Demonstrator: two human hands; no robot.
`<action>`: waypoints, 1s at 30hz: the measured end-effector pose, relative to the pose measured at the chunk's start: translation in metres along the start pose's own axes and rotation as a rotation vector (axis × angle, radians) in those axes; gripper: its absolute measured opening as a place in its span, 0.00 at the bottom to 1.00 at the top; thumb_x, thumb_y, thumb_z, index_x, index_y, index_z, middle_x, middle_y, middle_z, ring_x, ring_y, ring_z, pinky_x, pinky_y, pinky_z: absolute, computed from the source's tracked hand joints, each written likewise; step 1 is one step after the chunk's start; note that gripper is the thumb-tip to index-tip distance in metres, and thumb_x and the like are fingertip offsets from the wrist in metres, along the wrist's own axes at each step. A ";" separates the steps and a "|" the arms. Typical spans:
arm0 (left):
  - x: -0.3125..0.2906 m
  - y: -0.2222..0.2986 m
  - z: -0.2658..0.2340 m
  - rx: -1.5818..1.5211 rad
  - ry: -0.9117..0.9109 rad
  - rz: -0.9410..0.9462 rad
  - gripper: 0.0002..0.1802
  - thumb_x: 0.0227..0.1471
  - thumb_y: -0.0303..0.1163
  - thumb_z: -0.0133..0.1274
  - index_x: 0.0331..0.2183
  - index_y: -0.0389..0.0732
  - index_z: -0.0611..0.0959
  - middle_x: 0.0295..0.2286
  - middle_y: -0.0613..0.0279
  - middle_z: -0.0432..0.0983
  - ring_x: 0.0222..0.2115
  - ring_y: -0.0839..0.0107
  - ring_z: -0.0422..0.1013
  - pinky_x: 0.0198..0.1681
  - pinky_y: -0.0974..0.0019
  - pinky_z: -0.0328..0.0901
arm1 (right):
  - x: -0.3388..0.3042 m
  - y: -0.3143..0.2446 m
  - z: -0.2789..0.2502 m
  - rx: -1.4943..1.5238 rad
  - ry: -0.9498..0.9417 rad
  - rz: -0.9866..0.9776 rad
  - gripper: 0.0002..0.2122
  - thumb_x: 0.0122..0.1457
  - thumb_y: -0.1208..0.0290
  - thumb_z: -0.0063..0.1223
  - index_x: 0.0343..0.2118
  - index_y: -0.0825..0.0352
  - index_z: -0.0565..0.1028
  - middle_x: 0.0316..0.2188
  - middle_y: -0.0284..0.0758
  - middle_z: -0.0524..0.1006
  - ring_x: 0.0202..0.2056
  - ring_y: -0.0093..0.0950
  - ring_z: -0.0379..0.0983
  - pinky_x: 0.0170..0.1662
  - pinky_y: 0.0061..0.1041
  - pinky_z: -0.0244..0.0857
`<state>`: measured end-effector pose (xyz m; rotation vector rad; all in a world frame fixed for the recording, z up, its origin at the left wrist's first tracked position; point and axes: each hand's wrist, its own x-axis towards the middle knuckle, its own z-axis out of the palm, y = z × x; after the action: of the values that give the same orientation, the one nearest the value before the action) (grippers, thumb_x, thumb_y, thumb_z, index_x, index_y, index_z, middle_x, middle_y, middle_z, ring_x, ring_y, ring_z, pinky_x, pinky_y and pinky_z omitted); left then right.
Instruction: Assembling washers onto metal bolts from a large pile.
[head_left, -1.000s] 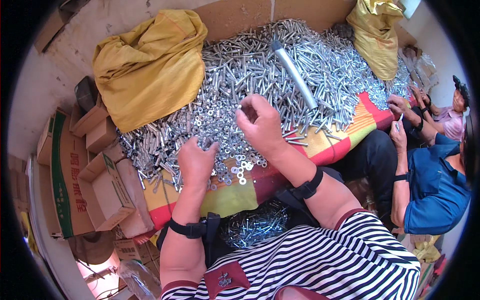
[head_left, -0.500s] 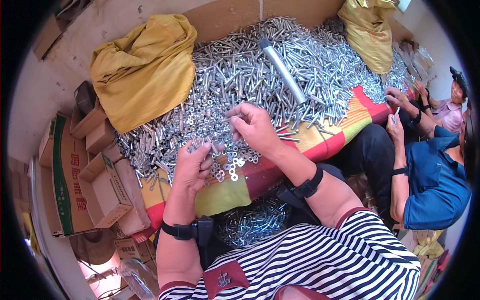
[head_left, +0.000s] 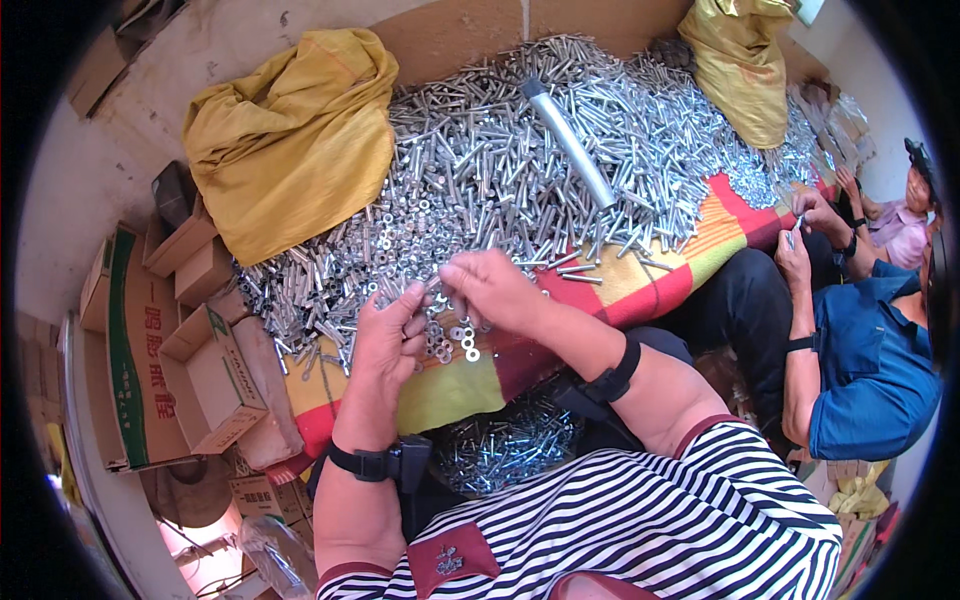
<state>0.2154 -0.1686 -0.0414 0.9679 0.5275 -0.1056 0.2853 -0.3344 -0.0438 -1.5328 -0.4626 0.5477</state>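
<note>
My left hand (head_left: 390, 335) is closed round several slim silvery bolts, whose ends show at its fingertips. My right hand (head_left: 492, 290) meets it from the right, thumb and forefinger pinched at the tip of one of those bolts. Whatever small part the right fingers hold is hidden. Just below both hands lie loose flat washers (head_left: 471, 354) on a checked blanket (head_left: 450, 395). Beyond them spreads a heap of nuts and small rings (head_left: 400, 232), running up into a large pile of metal bolts (head_left: 480, 140).
A grey metal tube (head_left: 572, 148) lies on the pile. Yellow cloth sacks (head_left: 290, 140) cover the far left and far right. Cardboard boxes (head_left: 215, 375) stand at left. A container of bolts (head_left: 505, 445) sits below the blanket's edge. Two people work at right, one in a blue shirt (head_left: 865, 365).
My right hand has come left and down from over the washers to the left hand's fingertips. My left hand has barely moved. The blue-shirted person's hands have shifted slightly.
</note>
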 end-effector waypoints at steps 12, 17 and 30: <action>0.027 0.013 -0.029 -0.558 -0.292 -0.101 0.08 0.56 0.34 0.53 0.30 0.42 0.72 0.24 0.63 0.70 0.21 0.78 0.67 0.07 0.82 0.53 | 0.007 -0.009 0.004 -0.978 0.288 -0.479 0.08 0.56 0.67 0.50 0.23 0.65 0.72 0.19 0.41 0.75 0.25 0.40 0.76 0.27 0.37 0.68; 0.051 0.036 -0.034 0.442 0.279 0.521 0.11 0.46 0.33 0.61 0.30 0.39 0.77 0.22 0.63 0.73 0.22 0.72 0.70 0.18 0.70 0.62 | 0.017 0.002 0.001 -1.310 0.199 -0.295 0.04 0.51 0.73 0.51 0.26 0.65 0.70 0.18 0.39 0.75 0.22 0.40 0.74 0.24 0.37 0.67; 0.038 0.013 -0.022 0.983 0.286 0.740 0.10 0.41 0.30 0.63 0.27 0.35 0.81 0.20 0.58 0.76 0.18 0.67 0.72 0.25 0.65 0.66 | 0.013 -0.004 -0.008 -0.723 0.464 -0.679 0.06 0.55 0.71 0.54 0.27 0.68 0.74 0.21 0.37 0.73 0.20 0.32 0.73 0.23 0.30 0.66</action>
<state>0.2441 -0.1381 -0.0594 2.1057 0.3293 0.4928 0.3007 -0.3332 -0.0403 -1.9581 -0.8156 -0.5602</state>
